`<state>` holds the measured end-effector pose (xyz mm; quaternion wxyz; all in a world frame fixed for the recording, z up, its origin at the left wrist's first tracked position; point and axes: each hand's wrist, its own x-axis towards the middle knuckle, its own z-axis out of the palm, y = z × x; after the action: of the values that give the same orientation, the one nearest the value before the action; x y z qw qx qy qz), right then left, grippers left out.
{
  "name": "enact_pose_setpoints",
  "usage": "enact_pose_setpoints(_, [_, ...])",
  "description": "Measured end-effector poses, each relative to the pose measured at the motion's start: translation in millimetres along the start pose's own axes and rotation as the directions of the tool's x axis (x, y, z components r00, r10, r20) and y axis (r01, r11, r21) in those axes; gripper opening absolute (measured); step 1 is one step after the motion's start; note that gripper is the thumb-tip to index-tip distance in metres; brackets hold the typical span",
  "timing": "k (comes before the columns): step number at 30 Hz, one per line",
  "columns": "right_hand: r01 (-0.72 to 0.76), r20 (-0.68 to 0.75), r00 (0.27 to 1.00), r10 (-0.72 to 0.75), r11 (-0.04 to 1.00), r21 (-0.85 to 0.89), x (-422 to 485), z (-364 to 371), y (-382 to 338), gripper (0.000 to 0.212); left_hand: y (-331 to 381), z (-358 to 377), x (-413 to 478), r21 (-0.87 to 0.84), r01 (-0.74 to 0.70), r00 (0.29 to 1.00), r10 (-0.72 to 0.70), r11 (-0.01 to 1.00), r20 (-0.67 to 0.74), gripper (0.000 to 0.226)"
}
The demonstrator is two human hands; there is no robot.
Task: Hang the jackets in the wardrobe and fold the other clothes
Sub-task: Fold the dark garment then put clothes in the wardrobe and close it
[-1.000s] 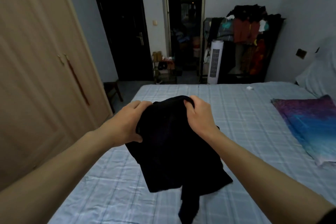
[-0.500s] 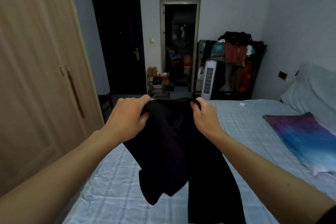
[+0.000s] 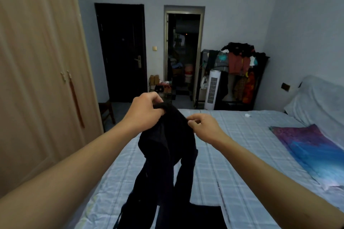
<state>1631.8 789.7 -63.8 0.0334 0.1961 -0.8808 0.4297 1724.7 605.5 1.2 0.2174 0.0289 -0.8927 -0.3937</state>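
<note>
Two bare hands hold a black fabric garment (image 3: 167, 154) up over a bed (image 3: 242, 154) covered by a pale blue checked sheet. The left hand (image 3: 147, 110) has the bunched top of the garment in a tight grip, fingers curled round the cloth. The right hand (image 3: 203, 126), just beside it and slightly lower, pinches the garment's upper edge between thumb and fingertips. The garment hangs from both hands in long dark folds, its lower part running out of the bottom of the view. A beige wooden wardrobe (image 3: 37, 80) stands at the left, doors closed. A purple and blue pillow (image 3: 312, 154) lies on the bed at the right, well apart from the garment. A crowded clothes rack (image 3: 240, 65) and a white tower fan (image 3: 212, 89) stand by the far wall.
</note>
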Motion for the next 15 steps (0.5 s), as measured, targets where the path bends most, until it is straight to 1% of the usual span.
enact_pose_setpoints(2, [0.02,-0.037,0.999,-0.018,0.999,0.042,1.5,-6.8,-10.8,0.015,-0.1,5.6,6.4,-0.003,0.073,0.997,-0.072,0.997,0.015,0.011])
enact_pose_setpoints(4, [0.106,-0.128,0.987,-0.093,0.99,0.098,0.8,-13.8,-22.7,0.013,-0.7,11.7,14.6,-0.055,0.135,0.991,-0.135,0.989,0.003,0.011])
enact_pose_setpoints(6, [0.206,-0.176,0.967,-0.184,0.971,0.119,-1.5,-18.8,-32.9,0.01,0.3,17.5,24.9,-0.116,0.189,0.981,-0.193,0.975,-0.023,0.012])
enact_pose_setpoints(9, [0.308,-0.157,0.946,-0.284,0.938,0.162,-3.0,-20.9,-41.2,0.01,2.8,23.6,41.7,-0.236,0.244,0.964,-0.261,0.941,-0.044,0.017])
enact_pose_setpoints(12, [0.397,-0.137,0.915,-0.378,0.903,0.161,-3.7,-22.3,-43.9,0.015,8.3,26.3,53.9,-0.401,0.271,0.947,-0.318,0.875,-0.054,0.022])
enact_pose_setpoints(14, [0.425,-0.066,0.905,-0.42,0.889,0.17,-4.4,-23.1,-40.3,0.021,11.1,28.1,59.9,-0.451,0.258,0.939,-0.332,0.854,-0.092,0.023])
enact_pose_setpoints(15, [0.425,-0.019,0.903,-0.429,0.887,0.178,-4.8,-23.2,-38.1,0.027,12.8,28.5,62.2,-0.459,0.247,0.935,-0.335,0.854,-0.119,0.024])
